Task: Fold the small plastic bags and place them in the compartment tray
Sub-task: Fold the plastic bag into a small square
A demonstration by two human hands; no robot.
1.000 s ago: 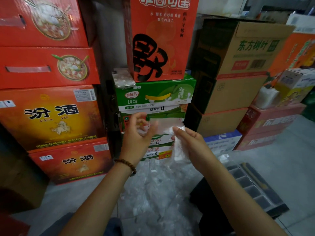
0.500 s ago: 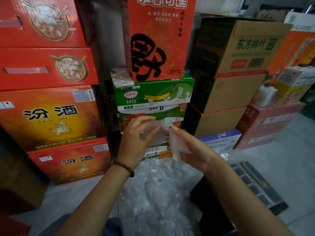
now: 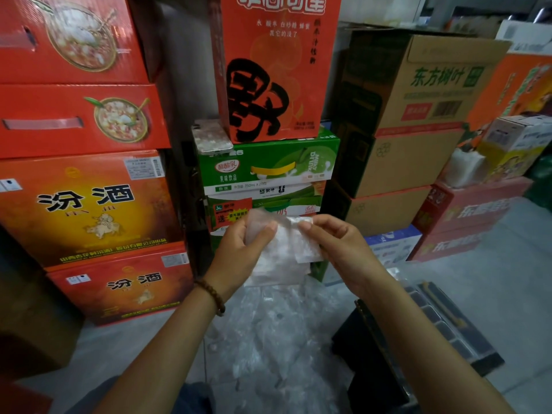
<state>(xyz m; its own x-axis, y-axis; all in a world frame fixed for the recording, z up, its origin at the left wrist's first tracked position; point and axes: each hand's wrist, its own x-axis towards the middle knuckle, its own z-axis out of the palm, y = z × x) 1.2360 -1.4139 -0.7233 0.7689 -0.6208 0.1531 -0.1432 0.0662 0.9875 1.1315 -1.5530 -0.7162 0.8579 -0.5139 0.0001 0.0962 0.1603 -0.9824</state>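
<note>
Red and orange cartons [image 3: 89,204]: stacked at the far left, printed faces toward the camera.
Left hand [image 3: 239,252]: raised in front of the green drink cartons [image 3: 268,168], with a brown bead bracelet [image 3: 212,295] on its wrist. The thumb lies across the front of the bag and the fingers curl behind it, pinching its left part.
Small clear plastic bag [image 3: 283,249]: held in the air between both hands, above the heap. Its upper edge runs left to right from hand to hand and the rest hangs downward. It is crumpled, so I cannot tell which side is longer.
Heap of loose clear plastic bags [image 3: 268,339]: on the grey floor, near, below the hands.
Right hand [image 3: 340,249]: thumb and forefinger pinch the bag's upper right corner, the other fingers curled loosely.
Black plastic compartment tray [image 3: 457,324]: on the floor at near right, well apart from the bag.
Change: half a second ago the bag was bunched between the fingertips; now it is spread wider and hangs lower.
</note>
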